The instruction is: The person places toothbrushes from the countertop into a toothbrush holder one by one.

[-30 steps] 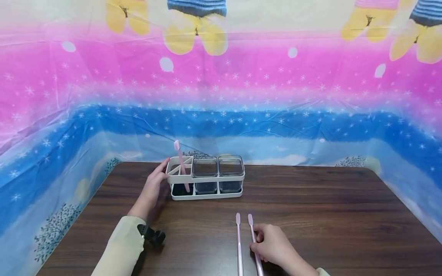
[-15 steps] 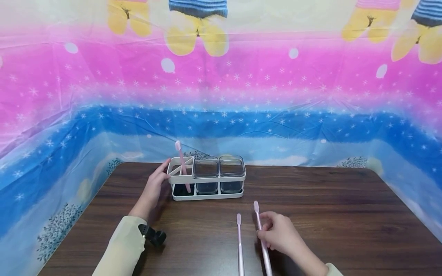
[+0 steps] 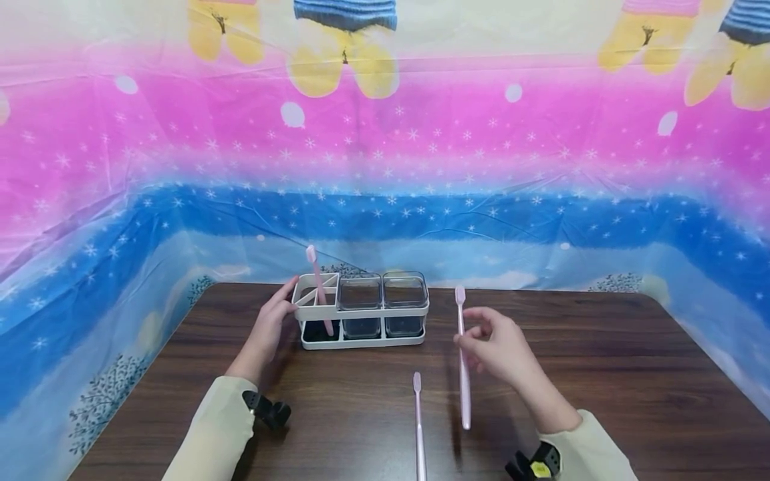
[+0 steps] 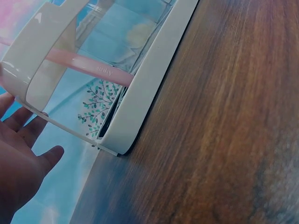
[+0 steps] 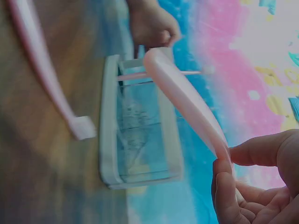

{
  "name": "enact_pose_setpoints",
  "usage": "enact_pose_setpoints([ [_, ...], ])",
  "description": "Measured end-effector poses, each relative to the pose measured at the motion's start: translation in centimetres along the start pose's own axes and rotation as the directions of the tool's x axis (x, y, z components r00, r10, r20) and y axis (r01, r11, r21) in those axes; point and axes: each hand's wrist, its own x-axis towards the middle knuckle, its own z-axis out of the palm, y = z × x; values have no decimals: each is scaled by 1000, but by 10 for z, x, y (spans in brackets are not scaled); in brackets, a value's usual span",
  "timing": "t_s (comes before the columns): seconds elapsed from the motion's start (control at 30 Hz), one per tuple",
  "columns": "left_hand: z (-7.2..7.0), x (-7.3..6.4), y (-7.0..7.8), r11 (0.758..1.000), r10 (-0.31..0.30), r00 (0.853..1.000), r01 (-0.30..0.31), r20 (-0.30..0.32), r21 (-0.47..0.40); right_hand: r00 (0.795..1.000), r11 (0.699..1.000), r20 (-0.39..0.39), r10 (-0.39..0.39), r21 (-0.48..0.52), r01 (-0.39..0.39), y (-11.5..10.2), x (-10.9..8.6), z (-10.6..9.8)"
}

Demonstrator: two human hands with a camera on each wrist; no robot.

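Observation:
My left hand [image 3: 271, 324] touches the left end of a white toothbrush rack [image 3: 367, 312] with fairly straight fingers. In the left wrist view its thumb stands apart from the rack. A pink toothbrush [image 3: 319, 284] leans in the rack's divided left section, and two clear cups [image 3: 406, 294] fill the other places. Right of the rack, my right hand [image 3: 502, 344] pinches a second pink toothbrush [image 3: 464, 387] between thumb and fingers, bristles up, raised off the table. A third pink toothbrush [image 3: 418, 421] lies on the table, its handle end cut off by the frame.
The dark wooden table [image 3: 607, 361] runs back to a printed cloth backdrop [image 3: 457, 217], which also encloses both sides. The rack stands near the table's back edge. A black wrist camera [image 3: 267, 409] sits on the left wrist, another [image 3: 535, 462] on the right.
My right hand has lifted the second toothbrush off the table and carried it forward, away from the toothbrush left lying there. The left hand and rack have stayed in place.

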Motion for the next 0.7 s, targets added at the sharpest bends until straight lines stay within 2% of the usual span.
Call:
enact_pose_setpoints([
  [0.37, -1, 0, 1, 1000, -3, 1000, 3, -9, 2, 997, 988, 9, -74, 136, 72, -44, 38, -4],
  [0.7, -2, -1, 2, 1000, -8, 1000, 8, -8, 3, 986, 974, -9, -168, 154, 168, -88, 55, 5],
])
